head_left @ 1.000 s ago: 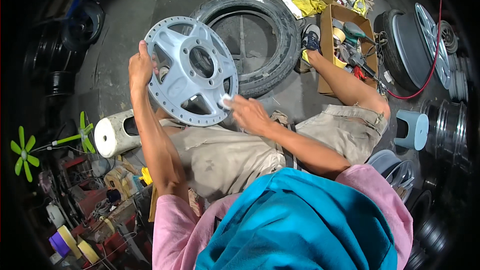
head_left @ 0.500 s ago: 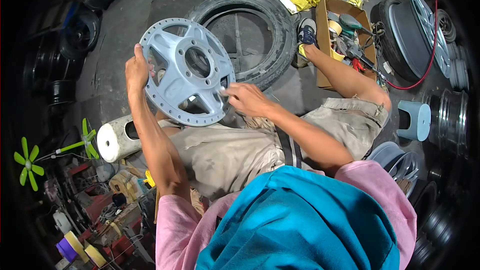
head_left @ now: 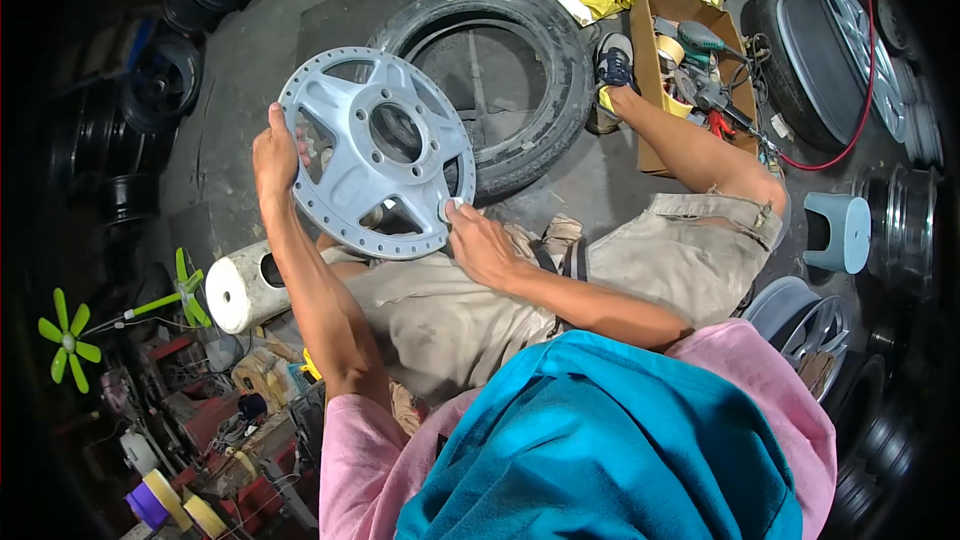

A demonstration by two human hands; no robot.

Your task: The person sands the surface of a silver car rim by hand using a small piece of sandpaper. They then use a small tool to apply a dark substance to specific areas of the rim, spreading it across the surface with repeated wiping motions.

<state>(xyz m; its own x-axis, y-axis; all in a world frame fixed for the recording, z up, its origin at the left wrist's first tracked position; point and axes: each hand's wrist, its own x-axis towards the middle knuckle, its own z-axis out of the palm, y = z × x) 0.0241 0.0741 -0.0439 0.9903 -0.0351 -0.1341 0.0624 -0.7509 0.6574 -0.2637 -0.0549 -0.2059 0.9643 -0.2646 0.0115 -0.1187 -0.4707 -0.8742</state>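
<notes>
A grey wheel face (head_left: 345,105) with broad spokes, a round centre hole and small holes around its rim is propped tilted against my lap. My left hand (head_left: 273,155) is closed on its left edge, thumb in front and fingertips showing behind through an opening. At the lower right of the wheel, my right hand (head_left: 482,243) pinches a small whitish piece (head_left: 452,206) against the rim beside a spoke. The fingers partly cover this piece, and I cannot tell its kind.
Beyond the wheel face, a black tyre (head_left: 562,80) lies on the floor. A cardboard box (head_left: 648,65) of tools stands by my right foot. A white stool (head_left: 232,290) is at left, a light-blue stool (head_left: 852,232) at right. A red hose (head_left: 858,135) crosses near several wheels.
My right hand has moved slightly down and left along the wheel's lower-right rim, and its motion blur is gone. The wheel face sits slightly lower; my left hand keeps its grip.
</notes>
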